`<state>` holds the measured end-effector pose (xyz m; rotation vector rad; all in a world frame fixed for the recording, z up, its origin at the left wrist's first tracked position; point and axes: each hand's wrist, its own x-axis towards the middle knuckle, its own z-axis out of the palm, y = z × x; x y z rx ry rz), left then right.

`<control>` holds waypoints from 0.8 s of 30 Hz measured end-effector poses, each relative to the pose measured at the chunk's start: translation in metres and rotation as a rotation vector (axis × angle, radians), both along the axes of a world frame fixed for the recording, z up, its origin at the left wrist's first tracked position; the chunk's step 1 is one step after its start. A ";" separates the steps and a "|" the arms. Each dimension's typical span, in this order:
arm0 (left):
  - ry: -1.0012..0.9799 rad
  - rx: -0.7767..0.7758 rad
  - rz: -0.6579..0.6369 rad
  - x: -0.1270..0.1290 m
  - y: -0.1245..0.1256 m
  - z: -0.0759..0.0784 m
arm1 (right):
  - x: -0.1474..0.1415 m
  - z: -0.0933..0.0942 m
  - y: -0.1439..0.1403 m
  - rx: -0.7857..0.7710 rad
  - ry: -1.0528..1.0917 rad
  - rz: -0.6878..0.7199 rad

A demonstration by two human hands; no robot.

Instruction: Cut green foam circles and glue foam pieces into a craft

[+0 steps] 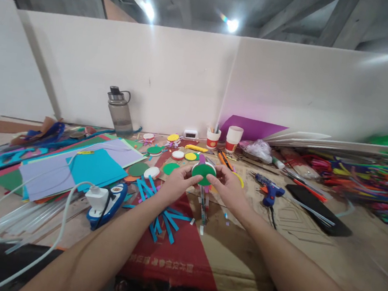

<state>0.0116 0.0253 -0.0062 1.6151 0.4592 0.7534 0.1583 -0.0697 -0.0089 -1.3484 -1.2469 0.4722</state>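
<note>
A green disc with a white rim [203,174] is held up between my two hands, above the cardboard. My left hand [181,182] grips its left side, thumb across the green face. On the opposite side my right hand [227,185] grips it in the same way. A purple strip [202,158] shows just behind the disc's top edge. Below the hands lie a dark slim tool [203,206], partly covered, and small paper scraps [201,230]. Blue paper strips [169,221] fan out at the left, near a white disc [152,172] and a green disc [170,168].
A hot glue gun [272,191] lies to the right, beside a black tray [317,209]. Coloured paper sheets [97,171] and a power strip [107,205] with a white cable are at left. A water bottle [120,112] and paper cups [233,139] stand along the back wall.
</note>
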 end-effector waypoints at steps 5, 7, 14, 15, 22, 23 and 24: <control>-0.007 -0.186 -0.025 0.002 0.004 -0.008 | 0.006 -0.004 0.006 -0.096 0.030 0.004; -0.036 -0.261 -0.030 0.003 0.004 -0.012 | 0.008 -0.006 0.008 -0.142 0.082 0.027; -0.090 -0.340 0.001 0.004 0.007 -0.014 | 0.008 -0.004 0.007 -0.087 0.147 0.020; -0.102 -0.324 0.012 0.004 0.008 -0.014 | 0.010 -0.003 0.008 -0.062 0.163 -0.004; -0.165 -0.101 0.108 0.002 0.015 -0.016 | 0.021 -0.004 0.008 -0.016 0.125 -0.069; -0.170 -0.093 0.114 0.001 0.015 -0.016 | 0.021 -0.004 0.007 -0.015 0.116 -0.066; -0.179 -0.094 0.123 0.001 0.016 -0.015 | 0.021 -0.004 0.007 -0.009 0.105 -0.066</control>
